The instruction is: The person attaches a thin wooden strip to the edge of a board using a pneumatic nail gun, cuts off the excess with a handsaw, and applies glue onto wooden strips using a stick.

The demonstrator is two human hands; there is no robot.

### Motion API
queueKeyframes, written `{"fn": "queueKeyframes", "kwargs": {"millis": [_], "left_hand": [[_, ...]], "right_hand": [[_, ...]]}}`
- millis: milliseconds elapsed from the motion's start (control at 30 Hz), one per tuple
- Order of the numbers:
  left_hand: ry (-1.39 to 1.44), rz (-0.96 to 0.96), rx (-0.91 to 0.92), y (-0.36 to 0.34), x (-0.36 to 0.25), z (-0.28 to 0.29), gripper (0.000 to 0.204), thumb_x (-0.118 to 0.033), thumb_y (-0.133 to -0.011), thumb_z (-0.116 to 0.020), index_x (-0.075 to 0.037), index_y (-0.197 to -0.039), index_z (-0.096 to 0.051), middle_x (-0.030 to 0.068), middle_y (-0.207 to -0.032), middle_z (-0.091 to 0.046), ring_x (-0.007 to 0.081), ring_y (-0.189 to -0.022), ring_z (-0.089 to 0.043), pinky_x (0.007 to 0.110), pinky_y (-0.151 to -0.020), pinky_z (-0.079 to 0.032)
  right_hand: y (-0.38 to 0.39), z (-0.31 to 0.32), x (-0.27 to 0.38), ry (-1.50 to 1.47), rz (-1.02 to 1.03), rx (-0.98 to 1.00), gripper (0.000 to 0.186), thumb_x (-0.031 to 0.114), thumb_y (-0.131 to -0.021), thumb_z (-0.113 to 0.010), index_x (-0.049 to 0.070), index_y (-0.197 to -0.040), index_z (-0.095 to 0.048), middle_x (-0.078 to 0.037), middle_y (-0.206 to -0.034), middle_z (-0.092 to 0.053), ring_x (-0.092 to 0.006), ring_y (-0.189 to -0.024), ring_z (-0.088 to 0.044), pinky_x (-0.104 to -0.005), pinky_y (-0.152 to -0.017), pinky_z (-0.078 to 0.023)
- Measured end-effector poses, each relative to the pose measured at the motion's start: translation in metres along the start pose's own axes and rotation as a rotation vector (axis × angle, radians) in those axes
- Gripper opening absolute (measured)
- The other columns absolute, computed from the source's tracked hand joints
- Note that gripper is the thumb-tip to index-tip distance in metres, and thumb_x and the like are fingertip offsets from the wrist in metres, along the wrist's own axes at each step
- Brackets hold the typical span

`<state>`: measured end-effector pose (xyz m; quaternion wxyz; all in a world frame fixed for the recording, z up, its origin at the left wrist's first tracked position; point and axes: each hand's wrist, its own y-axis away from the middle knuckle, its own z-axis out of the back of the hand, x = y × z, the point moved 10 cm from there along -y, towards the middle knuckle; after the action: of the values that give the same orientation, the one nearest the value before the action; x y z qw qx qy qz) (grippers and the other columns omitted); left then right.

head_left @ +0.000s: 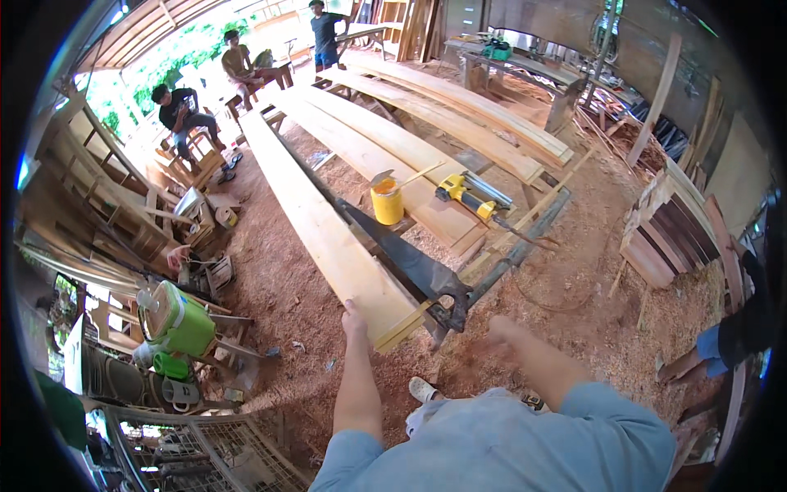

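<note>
My left hand [354, 320] grips the near left edge of a long pale board [316, 238], its thumb on top. My right hand [506, 332] hangs apart from the board, just right of a handsaw [389, 254] with a dark blade and handle; its fingers are too blurred to read. The saw lies along the board's right side. Farther back on the neighbouring planks [336, 139] sit an open yellow can [386, 205] with a stick across it and a yellow-black power tool [461, 198] beside several metal rods [492, 187].
Three people [188, 123] are at the back left. A workbench [516, 61] stands at back right. Stacked wood [664, 230] and a partly visible person [709, 344] are at right. A green container [180, 324], wire rack [197, 451] and wood clutter line the left. Shavings cover the floor [574, 312].
</note>
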<state>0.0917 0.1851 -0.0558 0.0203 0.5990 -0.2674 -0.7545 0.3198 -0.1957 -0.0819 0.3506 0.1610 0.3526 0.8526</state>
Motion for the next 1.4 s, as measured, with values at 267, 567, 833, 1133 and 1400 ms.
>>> {"fn": "queueKeyframes", "kwargs": {"millis": [267,567,833,1133,1400], "left_hand": [[0.03,-0.07,-0.041,0.071,0.041,0.036,0.073,-0.054,-0.103,-0.038,0.013,-0.124,-0.057,0.0224,-0.116,-0.067,0.0291,-0.099,-0.067,0.039,-0.087,-0.053],[-0.204,-0.177,-0.106,0.147,0.076,0.03,0.074,-0.053,-0.103,-0.033,0.014,-0.105,-0.064,0.0266,-0.097,-0.07,0.0367,-0.094,-0.067,0.045,-0.084,-0.052],[-0.205,-0.143,-0.069,0.159,0.076,0.028,0.07,-0.053,-0.102,-0.034,0.012,-0.109,-0.062,0.0332,-0.11,-0.065,0.0449,-0.105,-0.063,0.048,-0.093,-0.046],[-0.313,-0.104,-0.085,0.184,0.075,0.021,0.065,-0.051,-0.101,-0.038,0.009,-0.108,-0.061,0.0342,-0.108,-0.064,0.0481,-0.108,-0.059,0.052,-0.093,-0.044],[-0.06,-0.107,0.14,0.194,0.106,0.013,0.052,-0.043,-0.101,-0.051,0.007,-0.093,-0.06,0.0219,-0.087,-0.065,0.0304,-0.081,-0.063,0.043,-0.075,-0.05]], "right_hand": [[0.107,-0.105,-0.024,-0.897,-0.11,-0.332,0.038,0.039,-0.087,-0.064,0.003,-0.091,-0.075,-0.016,-0.082,-0.073,-0.0281,-0.076,-0.071,-0.0409,-0.073,-0.055],[0.166,-0.125,0.099,-1.543,0.252,0.146,0.03,0.035,-0.096,-0.061,0.006,-0.094,-0.068,-0.004,-0.077,-0.066,-0.0143,-0.067,-0.062,-0.0309,-0.059,-0.049],[0.192,-0.122,0.143,-1.768,0.344,0.33,0.025,0.035,-0.098,-0.06,0.012,-0.108,-0.059,-0.004,-0.094,-0.067,-0.0169,-0.081,-0.063,-0.0346,-0.072,-0.052],[0.146,-0.112,0.178,-2.156,0.121,0.189,0.031,0.032,-0.099,-0.059,0.011,-0.122,-0.058,-0.008,-0.107,-0.066,-0.0234,-0.093,-0.066,-0.0445,-0.079,-0.056],[0.153,-0.128,0.151,-2.191,-0.008,-0.339,0.028,0.016,-0.096,-0.063,0.004,-0.12,-0.057,-0.007,-0.101,-0.067,-0.023,-0.088,-0.068,-0.0402,-0.071,-0.059]]}}
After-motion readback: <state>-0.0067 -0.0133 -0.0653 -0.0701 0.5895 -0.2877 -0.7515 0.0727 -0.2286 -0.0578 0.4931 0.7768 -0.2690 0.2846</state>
